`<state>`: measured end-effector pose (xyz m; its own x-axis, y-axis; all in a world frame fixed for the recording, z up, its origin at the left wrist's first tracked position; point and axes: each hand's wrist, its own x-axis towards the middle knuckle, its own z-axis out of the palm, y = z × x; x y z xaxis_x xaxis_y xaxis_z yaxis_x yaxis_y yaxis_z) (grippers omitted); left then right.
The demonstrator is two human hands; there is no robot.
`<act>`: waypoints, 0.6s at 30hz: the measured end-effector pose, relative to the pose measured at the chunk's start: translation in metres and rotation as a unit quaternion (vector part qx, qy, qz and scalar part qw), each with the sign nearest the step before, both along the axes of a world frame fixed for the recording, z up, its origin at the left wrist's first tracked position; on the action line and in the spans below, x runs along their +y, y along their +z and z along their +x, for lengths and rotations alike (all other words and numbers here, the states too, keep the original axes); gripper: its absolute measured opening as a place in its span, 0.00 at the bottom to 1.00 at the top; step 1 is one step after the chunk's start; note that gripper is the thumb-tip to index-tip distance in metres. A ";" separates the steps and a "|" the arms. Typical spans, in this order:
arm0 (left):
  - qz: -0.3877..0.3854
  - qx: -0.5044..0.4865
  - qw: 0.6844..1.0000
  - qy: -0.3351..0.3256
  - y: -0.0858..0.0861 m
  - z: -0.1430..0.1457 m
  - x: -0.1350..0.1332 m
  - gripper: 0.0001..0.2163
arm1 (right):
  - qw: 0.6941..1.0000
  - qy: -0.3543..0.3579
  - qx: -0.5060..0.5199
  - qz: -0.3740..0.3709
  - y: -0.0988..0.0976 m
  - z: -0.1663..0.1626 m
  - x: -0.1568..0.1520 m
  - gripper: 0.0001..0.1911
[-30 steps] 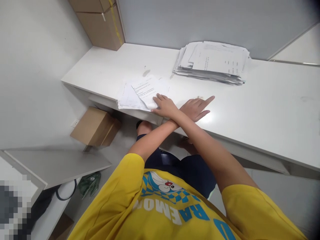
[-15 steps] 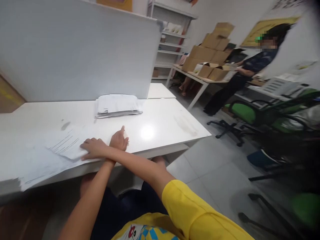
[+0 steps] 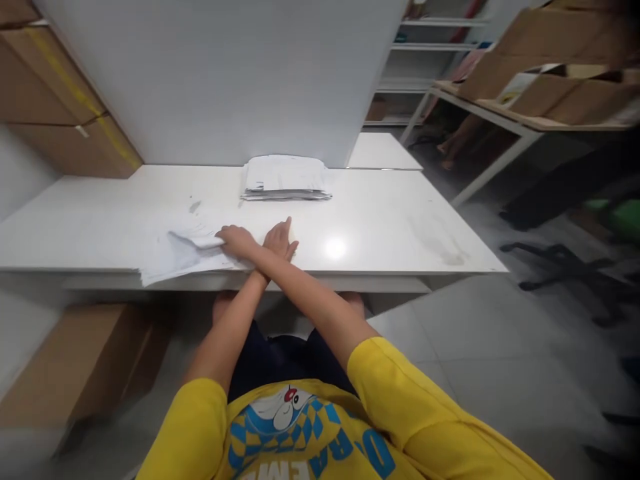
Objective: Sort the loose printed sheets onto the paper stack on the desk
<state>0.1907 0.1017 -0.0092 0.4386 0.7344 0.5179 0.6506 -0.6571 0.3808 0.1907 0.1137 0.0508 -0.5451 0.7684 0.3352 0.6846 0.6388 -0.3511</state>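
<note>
Pinching a curled sheet (image 3: 201, 240), the fingers of the right hand (image 3: 237, 241) have raised it from lying flatter, leaving it seemingly half-turned. Whether the crossed left hand (image 3: 280, 240) grasps anything, I cannot tell. Papers (image 3: 167, 265) lie along the white surface (image 3: 100, 220); a neater stack (image 3: 285, 175) sits behind, against a partition (image 3: 225, 80).

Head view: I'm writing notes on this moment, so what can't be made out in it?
All in the head view:
Print on the loose papers: blurred.
Print on the paper stack: too small and blurred.
Whatever lies under the left hand: hidden by that hand.
Part of the left wrist: covered by the right forearm.
Stacked cartons at upper left: cut off by the picture's edges.
</note>
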 end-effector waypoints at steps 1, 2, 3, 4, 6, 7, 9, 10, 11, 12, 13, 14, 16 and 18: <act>0.002 -0.004 1.000 -0.022 0.001 -0.001 -0.002 0.31 | 1.000 0.011 -0.005 -0.007 0.002 -0.010 0.001 0.14; 0.003 -0.017 0.999 -0.034 0.002 -0.002 -0.004 0.30 | 1.000 0.017 -0.013 -0.012 0.007 -0.017 0.001 0.15; 0.002 -0.038 0.999 -0.037 0.003 -0.004 -0.006 0.29 | 1.000 0.019 -0.019 -0.015 0.013 -0.020 0.000 0.17; -0.007 -0.067 0.997 -0.029 0.004 -0.006 -0.009 0.28 | 1.000 0.018 -0.019 -0.014 0.020 -0.019 -0.002 0.18; -0.055 -0.155 0.986 0.014 0.005 -0.012 -0.019 0.25 | 1.000 0.013 0.006 -0.003 0.039 -0.004 -0.009 0.20; -0.081 -0.197 0.976 0.039 0.007 -0.017 -0.026 0.24 | 0.999 0.010 0.030 0.008 0.049 0.009 -0.014 0.21; -0.125 -0.291 0.945 0.083 0.013 -0.030 -0.047 0.22 | 0.995 0.010 0.089 0.041 0.068 0.043 -0.029 0.22; -0.134 -0.327 0.930 0.098 0.018 -0.038 -0.059 0.23 | 0.992 0.012 0.113 0.058 0.075 0.062 -0.039 0.21; -0.154 -0.400 0.898 0.104 0.025 -0.048 -0.072 0.23 | 0.989 0.022 0.128 0.071 0.080 0.080 -0.049 0.21; -0.188 -0.450 0.866 0.112 0.033 -0.059 -0.086 0.22 | 0.986 0.037 0.137 0.084 0.082 0.098 -0.060 0.20; -0.215 -0.491 0.837 0.112 0.042 -0.071 -0.099 0.22 | 0.984 0.051 0.140 0.099 0.082 0.114 -0.071 0.20; -0.239 -0.515 0.815 0.111 0.051 -0.082 -0.110 0.22 | 0.982 0.062 0.137 0.115 0.080 0.127 -0.081 0.19; -0.261 -0.522 0.806 0.102 0.068 -0.101 -0.127 0.23 | 0.980 0.075 0.113 0.148 0.072 0.144 -0.098 0.19; -0.264 -0.529 0.802 0.084 0.082 -0.111 -0.133 0.26 | 0.978 0.087 0.071 0.175 0.062 0.152 -0.108 0.21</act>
<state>0.0793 -0.0315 0.0727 -0.1691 0.9766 0.1330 -0.1579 -0.1601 0.9744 0.3427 0.0059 0.1126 -0.5857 0.4934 0.6430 0.5156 0.8389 -0.1741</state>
